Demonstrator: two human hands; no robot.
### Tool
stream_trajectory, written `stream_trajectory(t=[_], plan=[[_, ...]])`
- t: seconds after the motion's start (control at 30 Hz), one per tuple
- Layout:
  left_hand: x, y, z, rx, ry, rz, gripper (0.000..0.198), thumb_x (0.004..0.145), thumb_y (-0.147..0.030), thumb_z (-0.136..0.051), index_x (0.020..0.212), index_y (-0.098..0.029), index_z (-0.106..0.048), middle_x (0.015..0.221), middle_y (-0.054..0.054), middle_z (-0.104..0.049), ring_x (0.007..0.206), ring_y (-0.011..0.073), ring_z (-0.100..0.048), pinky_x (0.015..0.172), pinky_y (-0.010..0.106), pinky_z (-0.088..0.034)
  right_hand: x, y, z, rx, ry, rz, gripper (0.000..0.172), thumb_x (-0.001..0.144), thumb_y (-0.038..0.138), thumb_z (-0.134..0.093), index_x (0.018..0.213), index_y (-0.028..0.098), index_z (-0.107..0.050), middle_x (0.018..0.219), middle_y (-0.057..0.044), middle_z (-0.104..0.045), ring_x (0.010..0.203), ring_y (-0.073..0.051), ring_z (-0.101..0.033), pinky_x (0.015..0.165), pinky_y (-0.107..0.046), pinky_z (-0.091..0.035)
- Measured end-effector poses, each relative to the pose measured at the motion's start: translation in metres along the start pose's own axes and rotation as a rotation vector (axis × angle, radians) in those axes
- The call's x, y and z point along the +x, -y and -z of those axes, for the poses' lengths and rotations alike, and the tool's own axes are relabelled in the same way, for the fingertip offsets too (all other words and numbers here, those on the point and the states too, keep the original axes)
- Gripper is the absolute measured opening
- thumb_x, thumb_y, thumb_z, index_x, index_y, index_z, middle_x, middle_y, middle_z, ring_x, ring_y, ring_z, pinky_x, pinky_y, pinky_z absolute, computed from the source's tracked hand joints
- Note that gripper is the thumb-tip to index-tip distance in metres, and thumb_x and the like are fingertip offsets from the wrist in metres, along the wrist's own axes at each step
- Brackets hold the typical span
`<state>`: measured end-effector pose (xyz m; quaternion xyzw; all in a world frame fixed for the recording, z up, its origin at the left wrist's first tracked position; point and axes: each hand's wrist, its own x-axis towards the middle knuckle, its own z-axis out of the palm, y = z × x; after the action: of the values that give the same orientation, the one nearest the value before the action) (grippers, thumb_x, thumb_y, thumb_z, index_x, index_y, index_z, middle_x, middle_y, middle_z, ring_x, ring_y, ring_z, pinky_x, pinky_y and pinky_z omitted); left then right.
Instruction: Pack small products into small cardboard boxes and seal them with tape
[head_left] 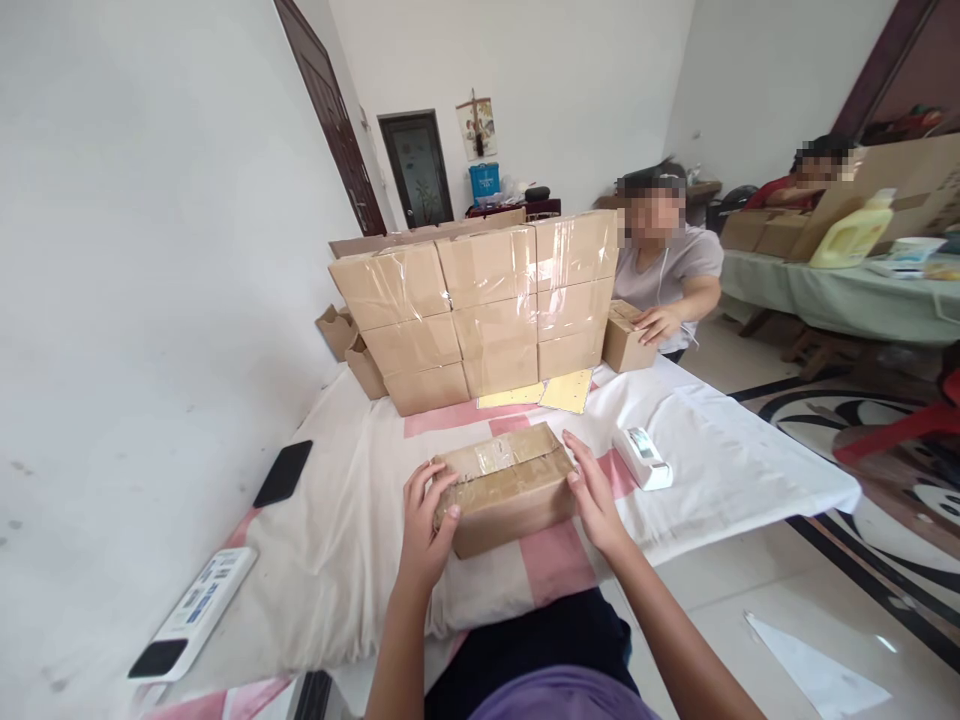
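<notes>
Box (504, 488) clamped endwise between left hand (426, 520) and right hand (596, 495), kept flat and steady at the tabletop's (720, 460) near edge. Stacked boxes (480, 310) line the far edge.

Box (504, 487) btwn hands; box stack (480, 310) behind, phone (283, 473) left.

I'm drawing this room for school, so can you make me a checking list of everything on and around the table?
Surface: table under a rumpled white and pink cloth.
Job's things: taped box, lying flat near the front edge.
Clutter: stack of wrapped boxes, black phone, white device, yellow sheets, printed white strip.
Hands: left hand curls round the box's left end; right hand lies flat against its right end.
Cables: nothing seen on the table.
Surroundings: another person's hand rests on a small box; a yellow jug stands on a second table.
</notes>
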<state>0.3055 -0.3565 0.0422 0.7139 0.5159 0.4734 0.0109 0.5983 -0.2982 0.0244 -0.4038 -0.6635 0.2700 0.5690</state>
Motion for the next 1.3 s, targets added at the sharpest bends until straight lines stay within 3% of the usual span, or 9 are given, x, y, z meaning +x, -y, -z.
stream_trajectory(t=[0.2,0.33,0.57,0.63,0.73,0.8,0.9,1.03,1.3], plan=[[-0.007,-0.014,0.009,0.169,-0.159,-0.132,0.026,0.100,-0.026,-0.051,0.123,-0.022,-0.064,0.135,0.013,-0.056,0.132,0.0303,-0.048,0.105,0.050,-0.048,0.003,-0.017,0.072,-0.356,-0.364,-0.091,0.040,0.095,0.044,-0.054,0.127,0.023,-0.066,0.137,-0.014,-0.065,0.133,-0.034,-0.055,0.113,-0.056,-0.044],[-0.012,-0.057,-0.003,0.192,-0.425,-0.405,0.018,0.089,-0.012,-0.062,0.104,-0.021,-0.065,0.108,0.010,-0.064,0.109,0.0263,-0.057,0.094,0.045,-0.049,0.017,-0.038,0.109,-0.424,-0.279,-0.386,0.044,0.088,0.046,-0.054,0.121,0.020,-0.068,0.120,-0.015,-0.073,0.111,-0.033,-0.065,0.098,-0.051,-0.051],[-0.020,-0.134,-0.088,-0.243,0.138,-0.606,0.029,0.090,-0.022,-0.066,0.118,-0.030,-0.063,0.109,0.002,-0.074,0.103,0.0201,-0.066,0.094,0.037,-0.051,0.027,-0.046,0.132,-0.334,-0.256,-0.539,0.039,0.079,0.033,-0.052,0.113,0.019,-0.065,0.108,-0.013,-0.076,0.096,-0.028,-0.069,0.091,-0.043,-0.052],[-0.010,-0.143,-0.124,-0.243,0.340,-0.526,0.049,0.091,-0.030,-0.070,0.137,-0.029,-0.055,0.131,0.008,-0.067,0.124,0.0251,-0.062,0.107,0.042,-0.049,0.028,-0.045,0.136,-0.338,-0.257,-0.579,0.034,0.075,0.027,-0.050,0.104,0.020,-0.065,0.106,-0.012,-0.076,0.101,-0.028,-0.067,0.093,-0.043,-0.051],[0.019,-0.150,-0.185,-0.215,0.603,-0.369,0.096,0.080,-0.035,-0.082,0.159,-0.022,-0.030,0.166,0.021,-0.030,0.155,0.0366,-0.031,0.122,0.051,-0.037,0.030,-0.042,0.141,-0.331,-0.247,-0.641,0.030,0.072,0.026,-0.048,0.098,0.020,-0.063,0.103,-0.010,-0.075,0.101,-0.028,-0.065,0.092,-0.041,-0.050],[0.043,-0.154,-0.226,-0.243,0.627,-0.209,0.115,0.073,-0.035,-0.089,0.163,-0.021,-0.018,0.171,0.023,-0.012,0.160,0.0400,-0.013,0.127,0.055,-0.028,0.032,-0.040,0.143,-0.332,-0.204,-0.670,0.031,0.072,0.027,-0.049,0.099,0.021,-0.063,0.101,-0.009,-0.075,0.099,-0.027,-0.065,0.089,-0.039,-0.051],[0.071,-0.157,-0.274,-0.289,0.605,0.070,0.127,0.068,-0.034,-0.091,0.164,-0.022,-0.007,0.172,0.023,-0.010,0.161,0.0404,-0.009,0.128,0.058,-0.023,0.041,-0.035,0.147,-0.328,-0.123,-0.727,0.031,0.071,0.026,-0.052,0.100,0.022,-0.063,0.096,-0.006,-0.075,0.095,-0.025,-0.066,0.080,-0.035,-0.052],[0.074,-0.148,-0.295,-0.302,0.583,0.187,0.125,0.069,-0.032,-0.088,0.164,-0.023,-0.007,0.172,0.020,-0.016,0.160,0.0332,-0.018,0.127,0.048,-0.027,0.056,-0.030,0.147,-0.363,-0.057,-0.842,0.029,0.067,0.018,-0.059,0.096,0.021,-0.058,0.084,-0.005,-0.072,0.083,-0.023,-0.067,0.073,-0.032,-0.050],[0.059,-0.136,-0.288,-0.214,0.540,0.089,0.118,0.067,-0.039,-0.086,0.163,-0.026,-0.018,0.167,0.013,-0.029,0.151,0.0340,-0.033,0.123,0.045,-0.030,0.078,-0.028,0.148,-0.417,-0.001,-0.904,0.023,0.068,0.016,-0.068,0.087,0.022,-0.056,0.072,0.000,-0.058,0.069,-0.016,-0.053,0.062,-0.028,-0.041]])
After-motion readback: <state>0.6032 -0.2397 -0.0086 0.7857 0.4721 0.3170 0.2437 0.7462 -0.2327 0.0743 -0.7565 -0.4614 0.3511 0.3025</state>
